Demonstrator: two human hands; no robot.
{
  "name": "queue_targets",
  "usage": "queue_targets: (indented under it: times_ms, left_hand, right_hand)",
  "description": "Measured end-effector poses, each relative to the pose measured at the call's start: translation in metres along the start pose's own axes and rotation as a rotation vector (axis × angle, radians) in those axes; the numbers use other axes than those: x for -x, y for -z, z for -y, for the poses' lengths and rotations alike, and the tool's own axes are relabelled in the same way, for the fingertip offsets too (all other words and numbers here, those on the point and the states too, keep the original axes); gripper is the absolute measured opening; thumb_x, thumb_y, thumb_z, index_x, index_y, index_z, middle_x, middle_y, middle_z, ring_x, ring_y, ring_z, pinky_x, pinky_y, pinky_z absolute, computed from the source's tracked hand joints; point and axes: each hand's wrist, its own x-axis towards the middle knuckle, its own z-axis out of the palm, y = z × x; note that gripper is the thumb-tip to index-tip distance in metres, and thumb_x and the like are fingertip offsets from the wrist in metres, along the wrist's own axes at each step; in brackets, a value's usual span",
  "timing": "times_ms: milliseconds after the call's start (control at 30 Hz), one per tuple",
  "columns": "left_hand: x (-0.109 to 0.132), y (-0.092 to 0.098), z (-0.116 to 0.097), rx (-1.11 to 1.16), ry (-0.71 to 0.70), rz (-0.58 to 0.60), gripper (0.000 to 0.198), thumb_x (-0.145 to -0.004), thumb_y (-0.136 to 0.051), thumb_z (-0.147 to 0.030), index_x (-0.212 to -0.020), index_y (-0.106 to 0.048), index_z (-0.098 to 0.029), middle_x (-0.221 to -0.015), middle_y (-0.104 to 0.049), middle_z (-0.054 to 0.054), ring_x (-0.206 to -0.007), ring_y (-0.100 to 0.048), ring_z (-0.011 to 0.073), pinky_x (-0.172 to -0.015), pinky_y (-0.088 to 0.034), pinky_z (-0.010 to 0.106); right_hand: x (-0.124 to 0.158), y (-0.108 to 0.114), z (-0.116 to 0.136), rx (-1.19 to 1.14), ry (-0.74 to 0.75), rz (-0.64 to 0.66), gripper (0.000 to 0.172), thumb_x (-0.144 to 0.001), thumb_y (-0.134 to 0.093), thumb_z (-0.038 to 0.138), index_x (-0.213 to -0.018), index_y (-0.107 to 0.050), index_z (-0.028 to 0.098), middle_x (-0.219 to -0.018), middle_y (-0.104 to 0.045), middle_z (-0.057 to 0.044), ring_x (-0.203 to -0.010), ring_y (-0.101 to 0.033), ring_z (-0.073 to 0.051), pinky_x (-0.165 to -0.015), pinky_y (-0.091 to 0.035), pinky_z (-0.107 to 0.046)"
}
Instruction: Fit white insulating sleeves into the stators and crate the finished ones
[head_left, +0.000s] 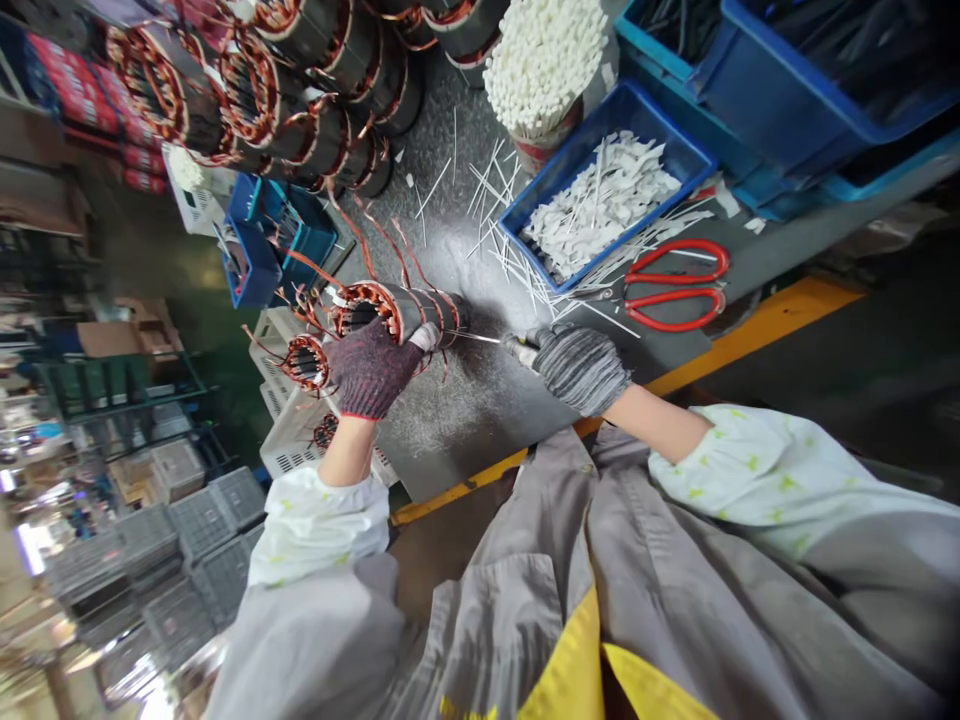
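Observation:
A copper-wound motor stator (390, 312) lies on its side on the dark metal bench (442, 400), with loose copper wire ends at its far end. My left hand (371, 368), in a dark red knit glove, grips the stator around its windings (305, 362). My right hand (577, 368), in a grey knit glove, holds a thin metal pick (480, 338) with a pale handle. The pick's tip reaches the stator's side, near my left glove's fingertips. The stator's underside is hidden.
A blue tray (600, 190) of white strips and red-handled scissors (675, 285) sit beyond my right hand, among loose white ties (510, 200). Several stators (262, 90) stand stacked at the far end. A bucket of white sleeves (544, 60), blue bins (259, 240) and white crates (289, 400) surround the bench.

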Motion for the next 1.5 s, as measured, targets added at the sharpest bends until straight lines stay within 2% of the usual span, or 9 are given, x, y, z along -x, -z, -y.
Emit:
queue_targets:
  times_ms: [133,300,367,500,600,733,867,1200,1500]
  left_hand:
    - [-0.001,-0.002,0.001,0.017,0.013,-0.016,0.063,-0.073,-0.062,-0.081,-0.089,-0.077,-0.022,-0.088,-0.077,0.016,-0.096,-0.07,0.0477,-0.091,-0.045,0.065]
    - [-0.001,0.0,0.006,0.067,-0.026,-0.03,0.058,-0.075,-0.063,-0.077,-0.092,-0.078,-0.023,-0.091,-0.078,0.014,-0.097,-0.071,0.0454,-0.091,-0.048,0.059]
    - [-0.001,0.003,0.005,0.046,-0.006,0.006,0.058,-0.076,-0.062,-0.075,-0.096,-0.078,-0.023,-0.097,-0.079,0.015,-0.102,-0.071,0.0453,-0.091,-0.049,0.058]
    - [-0.002,0.013,-0.003,-0.041,0.104,0.109,0.061,-0.082,-0.057,-0.073,-0.108,-0.077,-0.023,-0.107,-0.079,0.014,-0.109,-0.07,0.0425,-0.094,-0.05,0.053]
    - [-0.004,0.02,-0.01,-0.095,0.149,0.166,0.06,-0.084,-0.055,-0.071,-0.116,-0.075,-0.024,-0.115,-0.077,0.013,-0.116,-0.068,0.0414,-0.098,-0.048,0.051]
    - [-0.004,0.023,-0.014,-0.107,0.143,0.185,0.058,-0.085,-0.054,-0.071,-0.113,-0.076,-0.025,-0.114,-0.078,0.012,-0.115,-0.068,0.0415,-0.098,-0.049,0.05]
    - [-0.004,0.02,-0.013,-0.112,0.136,0.165,0.061,-0.085,-0.053,-0.073,-0.113,-0.077,-0.025,-0.114,-0.077,0.013,-0.114,-0.068,0.0419,-0.096,-0.049,0.05]
    - [-0.005,0.023,-0.014,-0.116,0.142,0.193,0.063,-0.086,-0.05,-0.074,-0.115,-0.075,-0.024,-0.115,-0.077,0.014,-0.114,-0.068,0.0422,-0.097,-0.048,0.051]
    - [-0.004,0.02,-0.013,-0.091,0.153,0.188,0.061,-0.086,-0.053,-0.072,-0.115,-0.075,-0.024,-0.118,-0.076,0.013,-0.117,-0.066,0.042,-0.102,-0.045,0.054]
  right_hand:
    - [-0.024,-0.002,0.01,-0.144,-0.069,0.019,0.049,-0.106,-0.035,0.025,-0.152,-0.051,0.025,-0.121,-0.071,-0.018,-0.099,-0.067,-0.028,-0.073,-0.045,-0.036]
    - [-0.071,-0.019,0.034,-0.706,-0.064,0.042,0.047,-0.108,-0.037,0.036,-0.152,-0.051,0.024,-0.129,-0.071,-0.008,-0.104,-0.068,-0.019,-0.088,-0.049,-0.028]
    - [-0.063,-0.028,0.027,-0.641,-0.076,0.047,0.049,-0.108,-0.039,0.04,-0.153,-0.05,0.024,-0.132,-0.07,-0.008,-0.105,-0.068,-0.019,-0.087,-0.049,-0.028]
    - [-0.019,-0.043,-0.007,-0.169,-0.197,0.054,0.049,-0.106,-0.04,0.04,-0.151,-0.053,0.024,-0.138,-0.066,-0.014,-0.105,-0.067,-0.026,-0.08,-0.047,-0.033]
    - [-0.009,-0.048,-0.019,-0.032,-0.161,0.064,0.049,-0.107,-0.035,0.035,-0.151,-0.051,0.021,-0.13,-0.069,-0.016,-0.105,-0.065,-0.027,-0.077,-0.046,-0.033]
    - [-0.024,-0.049,-0.009,0.008,-0.087,0.088,0.049,-0.107,-0.03,0.026,-0.148,-0.053,0.016,-0.121,-0.071,-0.018,-0.101,-0.065,-0.028,-0.073,-0.045,-0.035]
    - [-0.026,-0.049,0.002,0.021,-0.101,0.108,0.048,-0.106,-0.03,0.025,-0.146,-0.054,0.013,-0.119,-0.071,-0.019,-0.103,-0.065,-0.028,-0.074,-0.046,-0.034]
    - [-0.02,-0.05,0.007,0.017,-0.071,0.078,0.052,-0.103,-0.037,0.019,-0.154,-0.047,0.02,-0.136,-0.066,-0.017,-0.108,-0.066,-0.029,-0.081,-0.051,-0.037]
    - [-0.02,-0.048,0.003,-0.063,-0.092,0.075,0.053,-0.103,-0.04,0.019,-0.156,-0.046,0.026,-0.139,-0.066,-0.014,-0.112,-0.066,-0.029,-0.088,-0.052,-0.04]
